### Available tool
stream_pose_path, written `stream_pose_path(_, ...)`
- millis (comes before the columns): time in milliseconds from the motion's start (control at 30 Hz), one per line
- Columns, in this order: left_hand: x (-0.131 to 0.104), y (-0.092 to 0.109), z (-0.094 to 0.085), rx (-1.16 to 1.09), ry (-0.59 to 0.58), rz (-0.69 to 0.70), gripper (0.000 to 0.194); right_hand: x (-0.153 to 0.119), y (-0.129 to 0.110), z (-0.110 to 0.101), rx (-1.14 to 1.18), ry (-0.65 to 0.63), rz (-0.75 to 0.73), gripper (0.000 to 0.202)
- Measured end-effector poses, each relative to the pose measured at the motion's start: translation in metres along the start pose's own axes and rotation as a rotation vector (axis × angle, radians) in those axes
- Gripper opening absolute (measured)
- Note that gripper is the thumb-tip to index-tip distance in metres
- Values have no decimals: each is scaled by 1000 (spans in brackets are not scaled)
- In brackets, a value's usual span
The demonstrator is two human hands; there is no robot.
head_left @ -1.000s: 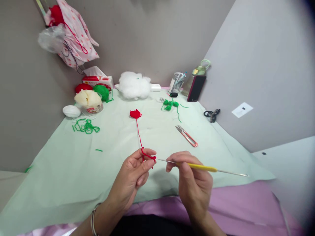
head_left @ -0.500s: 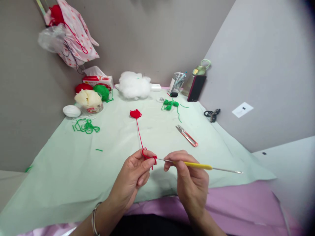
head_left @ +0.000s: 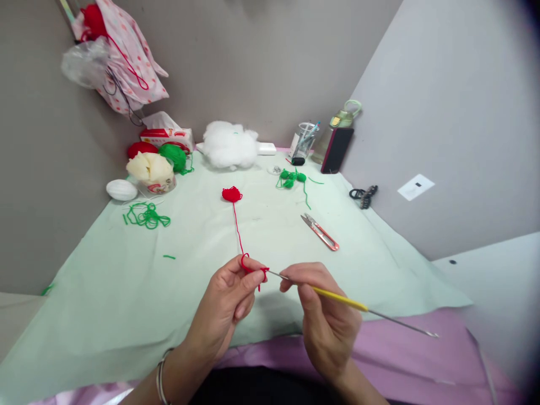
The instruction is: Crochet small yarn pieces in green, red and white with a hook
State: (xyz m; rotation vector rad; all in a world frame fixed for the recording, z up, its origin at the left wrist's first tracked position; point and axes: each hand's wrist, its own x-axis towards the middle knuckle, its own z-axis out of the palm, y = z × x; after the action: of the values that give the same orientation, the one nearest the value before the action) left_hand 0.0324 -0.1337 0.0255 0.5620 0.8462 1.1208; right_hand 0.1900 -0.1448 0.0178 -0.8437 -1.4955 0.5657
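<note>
Between thumb and fingers, my left hand [head_left: 232,292] pinches red yarn [head_left: 245,263], with a loop round a finger and a short tail hanging below. My right hand [head_left: 324,320] grips a crochet hook [head_left: 341,298] by its yellow handle. The hook's left tip meets the red yarn at my left fingertips; its other end points down to the right. From my left hand the strand runs up the cloth to a small red yarn bundle [head_left: 232,194]. Orange-handled thread snips [head_left: 319,232] lie beyond my right hand.
Loose green yarn [head_left: 147,216] and a white ball [head_left: 121,190] lie at left, near a bowl [head_left: 160,184] and tissue box [head_left: 169,138]. White stuffing [head_left: 230,145] sits at the back. Green knotted pieces [head_left: 292,179], a phone [head_left: 337,150] and a bottle [head_left: 327,143] are at right.
The crochet hook has tilted, its free right end dropping lower and to the right. My right hand has shifted slightly down; my left hand keeps its pinch on the yarn.
</note>
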Motion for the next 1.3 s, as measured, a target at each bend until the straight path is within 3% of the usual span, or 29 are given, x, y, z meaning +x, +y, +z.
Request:
stream_pose_path(267,-2,-1,5,24,10,7,24,-5,4,-1,-113,-35,-80,37)
stream_pose_path(433,-3,0,6,28,5,3,43,-4,4,0,-64,10,-33,31)
stream_pose_path(667,-2,-2,2,9,13,-21,25,-6,3,0,26,73,-18,31)
stream_pose_path(1300,-3,-1,4,-22,-7,-43,25,-7,2,1,7,45,-6,31)
